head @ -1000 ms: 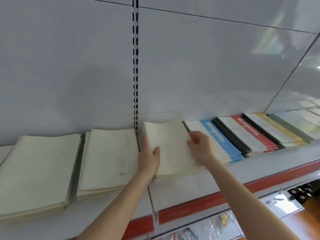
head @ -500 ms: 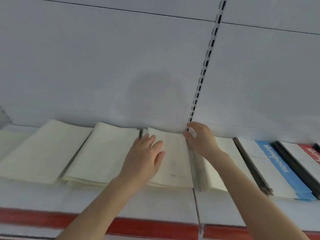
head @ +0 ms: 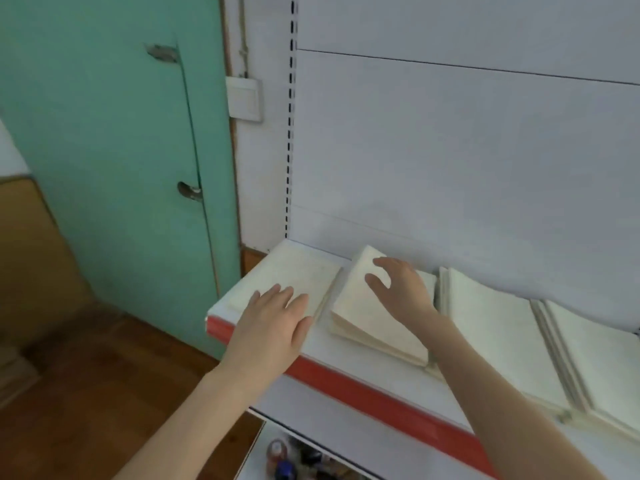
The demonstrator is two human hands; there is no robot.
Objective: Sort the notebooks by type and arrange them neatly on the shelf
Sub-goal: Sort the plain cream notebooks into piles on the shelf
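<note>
Several stacks of plain cream notebooks lie flat on a white shelf [head: 349, 370] with a red front strip. My left hand [head: 273, 323] rests flat, fingers spread, on the front of the leftmost stack [head: 294, 271] at the shelf's end. My right hand [head: 398, 289] hovers with loosely curved fingers over the second stack [head: 360, 310], which lies askew; whether it touches is unclear. Two more cream stacks lie further right, the third stack [head: 491, 327] and the fourth stack [head: 602, 362].
A green door [head: 114, 150] and a white wall switch [head: 244, 98] stand left of the shelf end. Wooden floor [head: 86, 393] lies below. Small items sit on the lower shelf [head: 287, 459]. The white back panel [head: 450, 150] rises behind the stacks.
The view swung left to the shelf's end. Both hands moved left from the middle stacks; the left now lies on the end stack, the right over the second one.
</note>
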